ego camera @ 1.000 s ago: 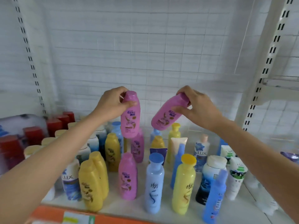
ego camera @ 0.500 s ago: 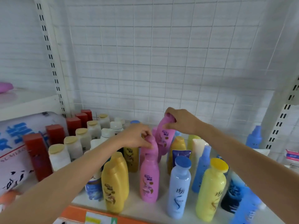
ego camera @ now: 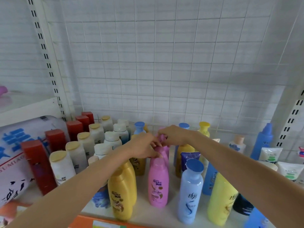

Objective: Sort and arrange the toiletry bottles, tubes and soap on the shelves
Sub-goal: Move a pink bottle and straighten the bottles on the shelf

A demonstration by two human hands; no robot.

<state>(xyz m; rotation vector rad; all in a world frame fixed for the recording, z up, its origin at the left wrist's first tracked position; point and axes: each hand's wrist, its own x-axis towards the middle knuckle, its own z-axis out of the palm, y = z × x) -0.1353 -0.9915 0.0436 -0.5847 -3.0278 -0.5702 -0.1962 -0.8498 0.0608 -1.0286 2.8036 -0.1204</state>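
Note:
A row of pink bottles runs back from the front pink bottle (ego camera: 158,183) on the white shelf (ego camera: 151,214). My left hand (ego camera: 144,148) grips the cap of the second pink bottle (ego camera: 160,151) in that row. Just behind it, my right hand (ego camera: 174,135) holds the top of a third pink bottle (ego camera: 162,138), which is mostly hidden by my fingers. Both bottles stand upright among the others.
Yellow bottles (ego camera: 122,190) stand left of the pink row, and a pale blue bottle (ego camera: 190,191) and a yellow one (ego camera: 221,199) stand to its right. White bottles (ego camera: 61,167) and red boxes (ego camera: 38,165) fill the left. Tubes (ego camera: 270,155) and a blue spray bottle (ego camera: 263,139) are at far right.
Both hands came down from mid-air with a pink bottle each and now hold them upright in the pink row on the shelf. The camera view has shifted left and closer.

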